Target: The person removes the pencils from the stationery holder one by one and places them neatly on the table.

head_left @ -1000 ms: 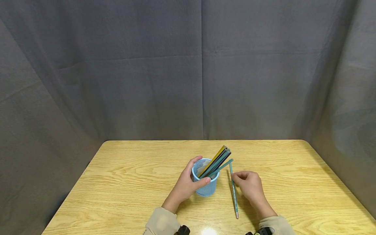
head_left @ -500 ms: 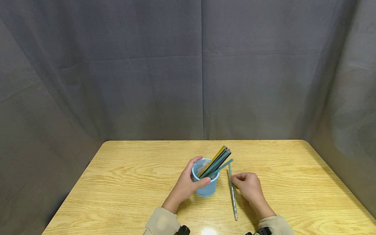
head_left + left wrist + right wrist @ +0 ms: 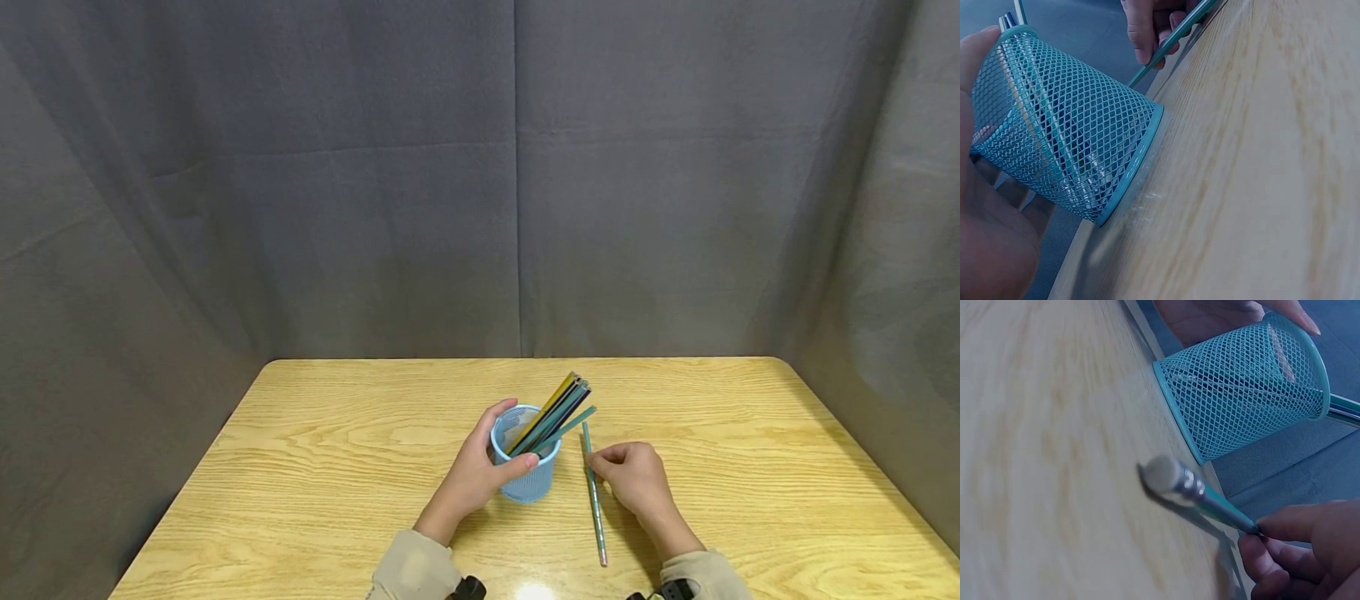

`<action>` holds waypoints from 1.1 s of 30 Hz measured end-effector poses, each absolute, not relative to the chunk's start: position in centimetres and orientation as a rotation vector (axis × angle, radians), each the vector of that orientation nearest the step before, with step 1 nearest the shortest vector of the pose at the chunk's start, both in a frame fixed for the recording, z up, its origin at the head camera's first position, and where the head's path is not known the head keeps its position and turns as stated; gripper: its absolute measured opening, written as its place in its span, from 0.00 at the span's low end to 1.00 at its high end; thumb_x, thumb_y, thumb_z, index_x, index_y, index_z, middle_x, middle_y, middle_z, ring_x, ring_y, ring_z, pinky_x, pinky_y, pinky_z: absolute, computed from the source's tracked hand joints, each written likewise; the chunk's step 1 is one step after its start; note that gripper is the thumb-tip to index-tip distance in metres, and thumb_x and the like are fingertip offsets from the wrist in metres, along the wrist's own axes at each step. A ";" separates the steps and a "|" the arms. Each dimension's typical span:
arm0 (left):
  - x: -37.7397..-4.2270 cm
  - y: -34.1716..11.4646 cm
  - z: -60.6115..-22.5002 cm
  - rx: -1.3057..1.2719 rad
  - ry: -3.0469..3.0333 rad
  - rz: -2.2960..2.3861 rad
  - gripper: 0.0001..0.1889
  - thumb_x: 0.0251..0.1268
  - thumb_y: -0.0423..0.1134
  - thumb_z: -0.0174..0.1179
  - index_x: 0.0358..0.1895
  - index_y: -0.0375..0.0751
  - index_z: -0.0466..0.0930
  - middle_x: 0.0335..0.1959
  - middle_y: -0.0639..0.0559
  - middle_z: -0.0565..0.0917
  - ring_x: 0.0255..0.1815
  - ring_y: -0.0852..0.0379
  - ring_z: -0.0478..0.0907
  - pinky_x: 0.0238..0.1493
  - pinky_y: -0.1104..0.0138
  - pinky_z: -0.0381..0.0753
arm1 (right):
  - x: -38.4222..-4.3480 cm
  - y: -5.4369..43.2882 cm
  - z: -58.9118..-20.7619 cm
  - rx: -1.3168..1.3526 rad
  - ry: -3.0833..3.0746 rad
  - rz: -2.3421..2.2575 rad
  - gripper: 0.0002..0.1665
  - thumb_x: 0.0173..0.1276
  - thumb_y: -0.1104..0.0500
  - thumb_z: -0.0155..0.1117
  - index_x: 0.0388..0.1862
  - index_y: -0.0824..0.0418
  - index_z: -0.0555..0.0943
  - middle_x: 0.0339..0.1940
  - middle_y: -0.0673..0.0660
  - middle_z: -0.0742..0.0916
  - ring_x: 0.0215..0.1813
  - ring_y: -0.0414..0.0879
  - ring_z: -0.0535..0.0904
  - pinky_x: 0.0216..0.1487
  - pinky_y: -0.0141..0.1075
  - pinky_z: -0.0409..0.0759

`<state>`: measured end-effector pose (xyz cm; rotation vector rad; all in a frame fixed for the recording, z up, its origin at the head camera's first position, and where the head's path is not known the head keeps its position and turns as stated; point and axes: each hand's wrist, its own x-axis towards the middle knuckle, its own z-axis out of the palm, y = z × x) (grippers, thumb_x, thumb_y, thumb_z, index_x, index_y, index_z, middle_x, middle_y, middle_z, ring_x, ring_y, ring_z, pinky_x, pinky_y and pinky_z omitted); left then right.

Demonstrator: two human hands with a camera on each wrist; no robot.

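My left hand point(image 3: 476, 471) holds a light blue mesh pencil cup point(image 3: 528, 485), thumb at the near rim and fingers round the far side. Several pencils point(image 3: 551, 419), yellow, green and dark, lean to the right inside it. One green pencil splays lower over the rim. Beside the cup, my right hand point(image 3: 639, 477) pinches another green pencil point(image 3: 597, 521) between thumb and fingers. Its eraser end point(image 3: 1163, 474) points toward my body, close over the table in the right wrist view. The left wrist view shows the cup's base point(image 3: 1132, 172) at the tabletop.
The wooden table point(image 3: 337, 467) has rounded far corners. Grey curtains point(image 3: 390, 250) hang behind it and at both sides. A bright light reflection lies at the near edge, between the two wrists.
My right hand and its pencil have shifted slightly left and toward my body, so the pencil's far end now sits apart from the splayed one. The left hand and cup have stayed put.
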<state>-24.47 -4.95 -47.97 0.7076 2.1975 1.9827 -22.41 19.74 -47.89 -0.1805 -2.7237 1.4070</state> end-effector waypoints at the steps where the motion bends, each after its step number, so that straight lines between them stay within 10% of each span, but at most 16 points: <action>1: -24.5 -5.0 -48.0 0.709 2.197 1.983 0.40 0.61 0.47 0.70 0.74 0.66 0.58 0.63 0.46 0.73 0.61 0.50 0.71 0.61 0.51 0.70 | -22.4 19.7 -47.9 -0.178 -2.731 1.393 0.11 0.67 0.57 0.67 0.29 0.61 0.89 0.27 0.50 0.87 0.37 0.47 0.76 0.33 0.38 0.68; 33: -24.5 -5.1 -48.0 0.700 2.212 1.967 0.40 0.61 0.48 0.70 0.73 0.68 0.58 0.62 0.47 0.73 0.60 0.52 0.71 0.62 0.52 0.69 | -22.5 19.6 -47.9 -0.132 -2.793 1.245 0.08 0.63 0.58 0.70 0.26 0.61 0.89 0.26 0.50 0.88 0.33 0.45 0.79 0.30 0.38 0.72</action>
